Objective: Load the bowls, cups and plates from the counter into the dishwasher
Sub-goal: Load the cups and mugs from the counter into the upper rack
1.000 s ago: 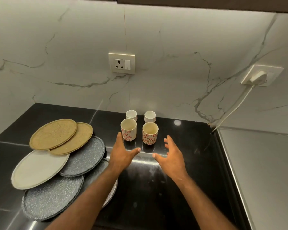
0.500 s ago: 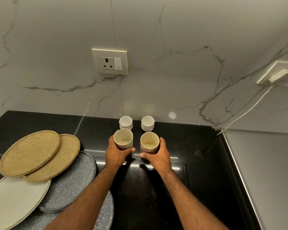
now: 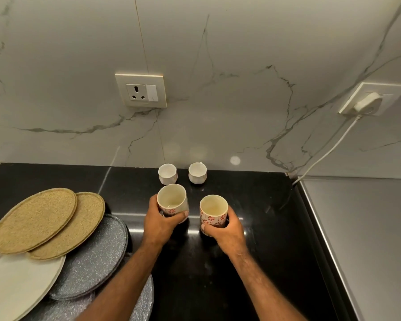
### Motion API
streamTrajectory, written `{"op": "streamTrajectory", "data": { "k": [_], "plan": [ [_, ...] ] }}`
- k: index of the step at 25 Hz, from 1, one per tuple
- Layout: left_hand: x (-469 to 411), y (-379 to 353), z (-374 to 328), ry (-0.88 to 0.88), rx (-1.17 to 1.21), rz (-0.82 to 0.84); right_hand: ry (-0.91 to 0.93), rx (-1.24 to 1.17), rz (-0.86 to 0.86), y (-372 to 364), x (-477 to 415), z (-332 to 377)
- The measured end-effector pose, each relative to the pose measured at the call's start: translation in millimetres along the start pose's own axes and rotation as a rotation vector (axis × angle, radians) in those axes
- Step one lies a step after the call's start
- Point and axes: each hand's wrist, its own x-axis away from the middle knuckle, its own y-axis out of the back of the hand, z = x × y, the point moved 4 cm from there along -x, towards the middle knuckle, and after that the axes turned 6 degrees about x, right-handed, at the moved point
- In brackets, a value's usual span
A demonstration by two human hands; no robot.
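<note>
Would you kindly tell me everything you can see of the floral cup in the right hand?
The handleless cream ceramic cup with red floral pattern stands about upright, mouth open upward, its pale interior looking empty. The right hand wraps its lower wall, thumb across the near side. Whether its base touches the glossy black counter cannot be told.
</note>
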Motion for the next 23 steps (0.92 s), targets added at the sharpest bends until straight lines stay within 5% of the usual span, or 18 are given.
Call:
{"op": "streamTrajectory", "data": {
  "k": [14, 23],
  "plan": [
    [255, -54, -48, -0.295, 0.126, 0.063, 0.316, -0.096, 0.047, 181, 197, -56],
    [470, -151, -25, -0.255, 0.094, 0.178, 0.26, -0.134, 0.003, 326, 353, -169]
  ]
}}
